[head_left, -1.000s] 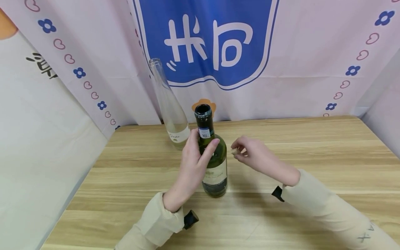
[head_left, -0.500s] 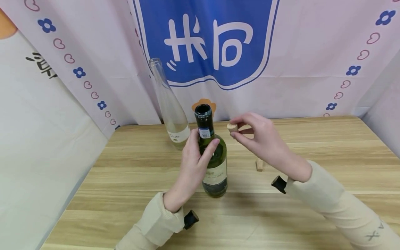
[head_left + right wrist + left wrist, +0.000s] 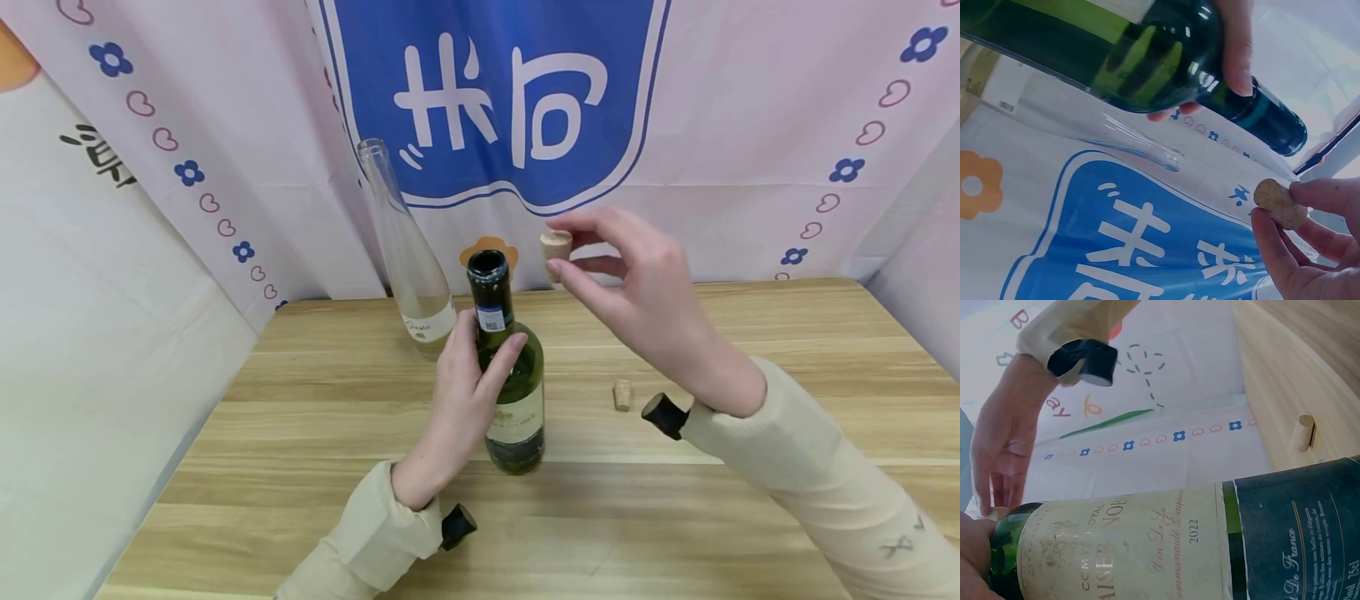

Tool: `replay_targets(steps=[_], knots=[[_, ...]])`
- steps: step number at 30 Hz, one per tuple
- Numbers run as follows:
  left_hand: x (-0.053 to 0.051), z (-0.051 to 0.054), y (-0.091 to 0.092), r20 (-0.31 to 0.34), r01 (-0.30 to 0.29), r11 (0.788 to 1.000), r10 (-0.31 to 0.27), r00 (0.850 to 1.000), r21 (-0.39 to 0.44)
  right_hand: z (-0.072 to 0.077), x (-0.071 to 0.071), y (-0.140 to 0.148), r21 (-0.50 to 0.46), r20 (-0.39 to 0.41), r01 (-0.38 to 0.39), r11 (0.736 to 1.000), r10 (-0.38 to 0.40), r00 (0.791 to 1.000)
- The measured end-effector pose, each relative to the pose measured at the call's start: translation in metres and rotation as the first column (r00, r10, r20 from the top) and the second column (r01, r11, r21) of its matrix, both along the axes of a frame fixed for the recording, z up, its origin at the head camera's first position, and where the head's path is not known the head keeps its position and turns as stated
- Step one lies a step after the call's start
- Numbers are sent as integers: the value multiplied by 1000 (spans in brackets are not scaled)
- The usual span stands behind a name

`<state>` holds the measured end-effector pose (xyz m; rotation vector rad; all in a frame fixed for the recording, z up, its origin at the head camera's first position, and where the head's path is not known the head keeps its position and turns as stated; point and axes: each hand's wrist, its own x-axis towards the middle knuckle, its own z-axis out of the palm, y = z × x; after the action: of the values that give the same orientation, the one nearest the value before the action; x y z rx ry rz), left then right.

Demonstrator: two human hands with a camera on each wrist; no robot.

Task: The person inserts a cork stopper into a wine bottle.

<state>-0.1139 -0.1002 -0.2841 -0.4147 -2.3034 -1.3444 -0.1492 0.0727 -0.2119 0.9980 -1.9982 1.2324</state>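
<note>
My left hand (image 3: 457,392) grips the shoulder of a green wine bottle (image 3: 519,417), which stands upright on the table with its mouth uncovered. In the right wrist view the fingers wrap round behind the glass. My right hand (image 3: 645,292) pinches a cork (image 3: 556,245) between thumb and fingers, a little right of the bottle's mouth and slightly higher, apart from it. The right wrist view shows this cork (image 3: 1279,204) near the bottle's neck (image 3: 1266,119). Another cork (image 3: 622,395) stands on the table to the bottle's right.
A clear glass bottle (image 3: 420,275) with a white label stands behind and left of the green one. The wooden table (image 3: 337,433) ends at a printed cloth backdrop (image 3: 735,200). Black wrist cameras (image 3: 665,415) stick out from the sleeves.
My right hand has risen from beside the bottle's shoulder to the height of its mouth, carrying the cork. The cork on the table has come into sight. The left hand keeps its grip.
</note>
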Motion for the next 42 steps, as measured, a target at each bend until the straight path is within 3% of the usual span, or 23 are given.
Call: replay_targets(steps=[12, 18, 36, 42], knots=[[0, 0, -1, -4, 12, 1000, -12, 1000, 10, 28, 9, -16, -20, -130, -88, 996, 84, 988], [0, 0, -1, -14, 11, 1000, -11, 1000, 11, 37, 12, -26, -43, -139, -155, 987, 147, 979], [-1, -1, -2, -13, 9, 1000, -9, 1000, 4, 28, 7, -41, 5, -135, -173, 985, 172, 976], [-1, -2, -2, -16, 12, 1000, -12, 1000, 2, 23, 7, -40, 2, -99, -168, 986, 167, 981]])
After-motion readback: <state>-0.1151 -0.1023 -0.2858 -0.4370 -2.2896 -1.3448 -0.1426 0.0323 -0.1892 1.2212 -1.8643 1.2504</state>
